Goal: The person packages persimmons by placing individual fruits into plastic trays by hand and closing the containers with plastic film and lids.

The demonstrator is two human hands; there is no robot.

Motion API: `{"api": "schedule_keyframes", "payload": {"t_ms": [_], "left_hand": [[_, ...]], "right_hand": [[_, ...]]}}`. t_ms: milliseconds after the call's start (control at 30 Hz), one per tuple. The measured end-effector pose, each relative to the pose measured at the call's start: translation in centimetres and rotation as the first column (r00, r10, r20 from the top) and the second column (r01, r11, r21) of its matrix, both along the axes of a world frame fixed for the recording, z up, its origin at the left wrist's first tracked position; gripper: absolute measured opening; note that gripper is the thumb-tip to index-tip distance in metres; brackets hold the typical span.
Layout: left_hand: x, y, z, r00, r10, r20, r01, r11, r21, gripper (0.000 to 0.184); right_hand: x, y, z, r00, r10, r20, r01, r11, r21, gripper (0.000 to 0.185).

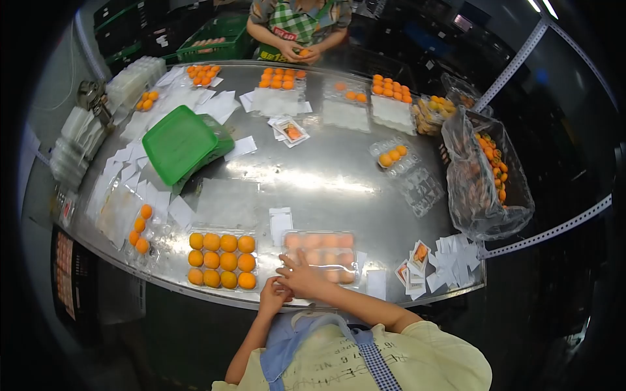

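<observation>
On the steel table in front of me lies a closed clear plastic fruit box (pixel 321 257), with rows of round orange fruits blurred under its lid. My right hand (pixel 301 277) rests over the box's left side, fingers stretched and spread on the plastic. Close beside it, my left hand (pixel 274 294) has its fingers bent together at the box's near left corner; the exact grip is partly hidden. Just left of both hands sits an open clear tray (pixel 222 260) filled with rows of orange fruits. White cards (pixel 281 225) lie behind the closed box.
A green basket (pixel 179 144) stands on the left among white papers. At right are a plastic-lined crate (pixel 493 168) of fruit and loose cards (pixel 450 264). Across the table (pixel 293 176), a co-worker (pixel 298 29) handles an orange fruit beside several filled trays (pixel 282 78).
</observation>
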State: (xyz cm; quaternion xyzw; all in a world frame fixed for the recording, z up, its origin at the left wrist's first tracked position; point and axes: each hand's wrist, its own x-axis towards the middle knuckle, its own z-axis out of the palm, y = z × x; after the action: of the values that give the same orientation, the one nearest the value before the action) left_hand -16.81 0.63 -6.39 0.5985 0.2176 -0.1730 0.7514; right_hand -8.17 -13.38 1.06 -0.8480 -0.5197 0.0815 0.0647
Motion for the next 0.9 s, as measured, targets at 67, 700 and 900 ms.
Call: {"api": "schedule_keyframes", "payload": {"t_ms": [67, 700, 900], "left_hand": [[0.4, -0.2, 1.0, 0.997, 0.018, -0.081, -0.024, 0.997, -0.071, 0.045], [0.6, 0.1, 0.7, 0.998, 0.056, -0.014, -0.058, 0.988, -0.142, 0.027], [0.7, 0.1, -0.6, 0.993, 0.118, -0.012, -0.118, 0.982, -0.148, 0.025]], "right_hand": [[0.0, -0.2, -0.2, 1.000, -0.017, 0.010, 0.017, 1.000, 0.010, 0.032], [0.8, 2.0, -1.9, 0.995, -0.076, 0.061, 0.080, 0.995, -0.065, 0.043], [1.1, 2.2, -0.9, 0.994, -0.099, 0.039, 0.102, 0.991, -0.091, 0.044]]}}
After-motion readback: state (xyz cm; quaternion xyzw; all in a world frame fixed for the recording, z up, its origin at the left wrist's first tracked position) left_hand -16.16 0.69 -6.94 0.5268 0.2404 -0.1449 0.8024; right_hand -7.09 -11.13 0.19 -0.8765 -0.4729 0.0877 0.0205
